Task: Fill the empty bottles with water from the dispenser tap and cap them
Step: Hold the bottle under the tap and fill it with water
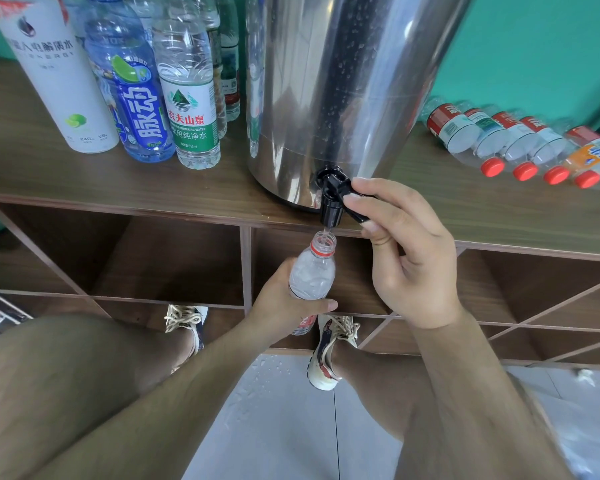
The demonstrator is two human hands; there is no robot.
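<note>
A steel water dispenser (329,81) stands on a wooden shelf top (118,181), its black tap (333,199) hanging over the front edge. My left hand (284,303) grips a clear uncapped bottle (312,271) with a red neck ring, held upright just under the spout. A thin stream of water runs into its mouth. My right hand (406,251) pinches the tap's black lever between thumb and fingers.
Several upright bottles (187,98) stand left of the dispenser. Several capped red-lidded bottles (520,147) lie on their sides at the right. Open wooden cubbies (153,258) sit below the shelf. Water drops speckle the tiled floor (284,410) by my feet.
</note>
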